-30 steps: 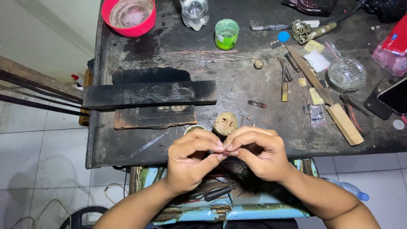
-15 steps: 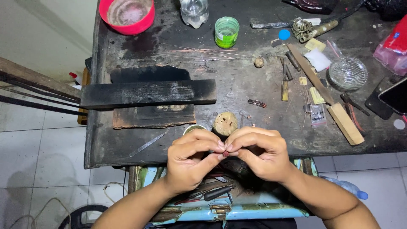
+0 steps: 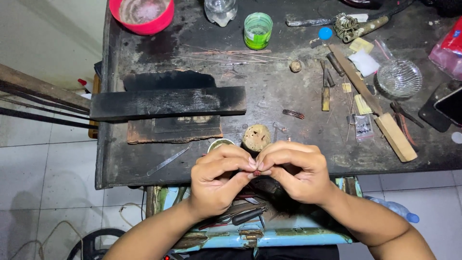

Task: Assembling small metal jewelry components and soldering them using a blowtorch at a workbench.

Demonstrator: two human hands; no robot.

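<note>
My left hand [image 3: 217, 179] and my right hand [image 3: 293, 171] meet fingertip to fingertip at the near edge of a dark workbench [image 3: 269, 96]. Between the thumbs and forefingers both pinch one tiny reddish-copper piece [image 3: 257, 172]; most of it is hidden by my fingers. Just behind the hands stand a round wooden peg [image 3: 256, 136] and a small round cup [image 3: 219, 143]. A short coiled copper spring [image 3: 293, 114] lies a little farther back.
A charred black wooden bar [image 3: 166, 102] lies on a burnt board at left. A file with a wooden handle [image 3: 380, 115], a glass dish [image 3: 399, 78], a green cup [image 3: 257, 30], a pink bowl [image 3: 142, 14] and thin wires are farther back. An open drawer with tools [image 3: 250, 219] is below my hands.
</note>
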